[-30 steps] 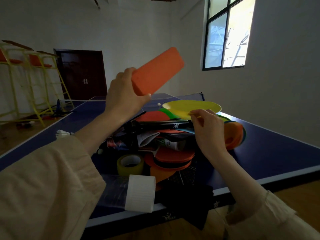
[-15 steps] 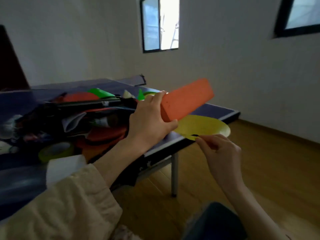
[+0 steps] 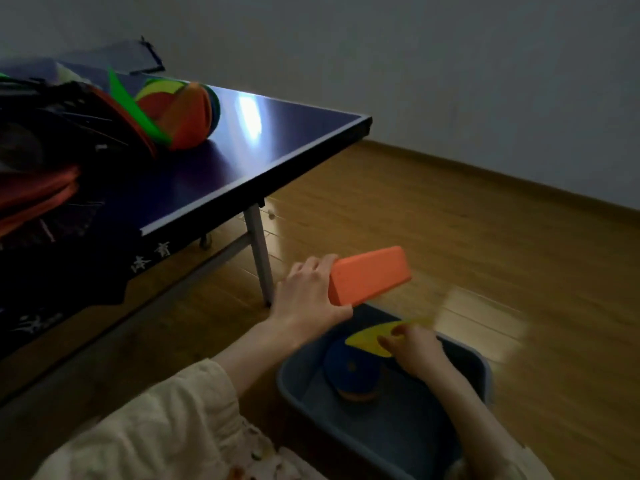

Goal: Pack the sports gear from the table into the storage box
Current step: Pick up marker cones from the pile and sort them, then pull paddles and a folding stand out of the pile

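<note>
Dropping-in time: left hand (image 3: 306,299) gripping orange block (image 3: 369,276), right hand (image 3: 417,348) pinching yellow disc (image 3: 372,339) over storage box (image 3: 294,386). Next, probably lower and let go.

One orange block (image 3: 369,276), one yellow disc (image 3: 372,338), one box (image 3: 298,386)

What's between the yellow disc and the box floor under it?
In the head view, a dark blue ball-like item sits in the storage box below the yellow disc that the right hand pinches; it is too dim to identify.
</note>
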A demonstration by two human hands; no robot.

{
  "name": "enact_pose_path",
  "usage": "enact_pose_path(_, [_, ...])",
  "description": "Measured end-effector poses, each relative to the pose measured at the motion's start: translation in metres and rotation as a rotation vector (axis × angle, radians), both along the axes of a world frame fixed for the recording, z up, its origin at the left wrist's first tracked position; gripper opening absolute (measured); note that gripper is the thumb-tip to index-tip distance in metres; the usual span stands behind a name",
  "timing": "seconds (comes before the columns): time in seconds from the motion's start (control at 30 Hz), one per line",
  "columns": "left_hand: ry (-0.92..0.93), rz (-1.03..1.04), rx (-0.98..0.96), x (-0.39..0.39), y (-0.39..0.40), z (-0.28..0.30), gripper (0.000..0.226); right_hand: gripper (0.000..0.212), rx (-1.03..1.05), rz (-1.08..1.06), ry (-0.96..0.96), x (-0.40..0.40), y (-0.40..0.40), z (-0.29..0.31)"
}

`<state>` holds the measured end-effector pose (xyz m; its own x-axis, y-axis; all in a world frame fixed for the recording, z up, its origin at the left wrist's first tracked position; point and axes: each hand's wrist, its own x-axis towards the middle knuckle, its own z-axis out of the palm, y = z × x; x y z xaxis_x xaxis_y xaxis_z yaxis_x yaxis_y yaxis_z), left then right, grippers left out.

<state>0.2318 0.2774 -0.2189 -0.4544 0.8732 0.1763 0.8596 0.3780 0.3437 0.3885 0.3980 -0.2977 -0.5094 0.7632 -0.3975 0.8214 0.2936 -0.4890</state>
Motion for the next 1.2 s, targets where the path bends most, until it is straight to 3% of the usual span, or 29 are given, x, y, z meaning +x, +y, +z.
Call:
enact_pose_path(0.07, [-0.054,0.014,-0.062,0.003,0.006,-0.021,0.086,0.042,-0.041,0.082,-0.228,0.005,0.009,-0.004])
enact_pose_path(0.1, [-0.086,0.017,-0.089,0.005,0.008,-0.031,0.086,0.036,-0.026,0.083,-0.253,0.006,0.015,-0.005])
enact_pose_path(0.3, [-0.221,0.050,-0.193,0.024,0.025,-0.089,0.091,0.029,0.158,-0.007,-0.128,0.005,0.036,0.007])
enact_pose_path(0.4, [-0.334,0.064,-0.352,0.026,0.028,-0.112,0.104,0.031,0.120,-0.057,-0.069,0.005,0.039,0.007])
enact_pose_path(0.5, [-0.322,0.082,-0.440,0.018,0.024,-0.122,0.091,0.030,0.061,-0.078,-0.063,0.006,0.042,0.000])
enact_pose_path(0.83, [-0.292,0.146,-0.200,-0.013,0.010,-0.104,0.039,0.021,0.003,0.009,0.072,-0.032,0.024,0.015])
enact_pose_path(1.03, [-0.211,0.182,0.000,-0.029,-0.004,-0.056,0.032,0.015,0.125,0.151,0.179,-0.086,0.003,0.039])
enact_pose_path(1.2, [0.129,0.156,0.222,-0.067,-0.033,0.026,0.028,0.019,0.289,0.258,0.552,-0.141,-0.029,0.091])
